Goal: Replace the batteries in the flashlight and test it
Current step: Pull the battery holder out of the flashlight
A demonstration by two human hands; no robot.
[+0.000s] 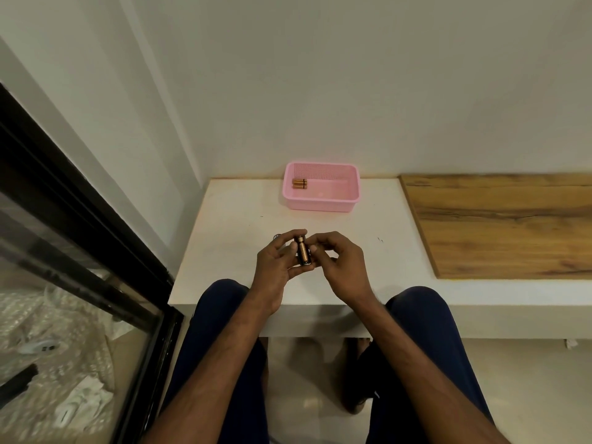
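Gripped between both hands: left hand (275, 264) and right hand (339, 267) pinch battery cluster (302, 251) above tabletop's (230, 219) near edge | flashlight (276, 237) partly hidden behind left fingers | spares (299, 183) in pink basket (320, 203), far edge | I judge swap underway; next, seat cells, check polarity.

Both hands (309, 261) together, fingers curled

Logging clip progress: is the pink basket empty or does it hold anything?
Not empty. The pink basket holds a few batteries lying side by side at its left end; the rest is bare.
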